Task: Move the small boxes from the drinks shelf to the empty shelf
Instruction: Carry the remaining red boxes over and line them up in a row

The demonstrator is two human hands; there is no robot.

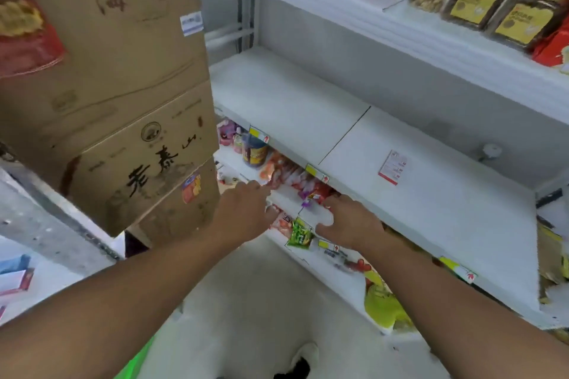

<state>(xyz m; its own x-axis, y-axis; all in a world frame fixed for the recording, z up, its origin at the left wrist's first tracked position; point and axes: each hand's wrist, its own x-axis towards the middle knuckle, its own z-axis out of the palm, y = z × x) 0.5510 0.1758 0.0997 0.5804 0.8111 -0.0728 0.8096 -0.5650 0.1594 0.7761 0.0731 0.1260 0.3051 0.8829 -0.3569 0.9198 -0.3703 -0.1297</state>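
We reach both hands under the empty shelf [354, 132], where one small box [393, 167] already lies. Left hand [246, 212] and right hand [345, 224] have loosely curled fingers, holding nothing we can make out. Next, we judge, is fetching another box.

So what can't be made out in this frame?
All in the head view:
- Right hand: whether it grips anything; blur and the white shelf edge hide its fingers.
- Left hand: fingertips blurred, contact with the packets unclear.
- Small box on the white shelf: print too small to read.
- Lower shelf: contents mostly hidden under the white shelf.
- Cardboard boxes: hide whatever is behind them.
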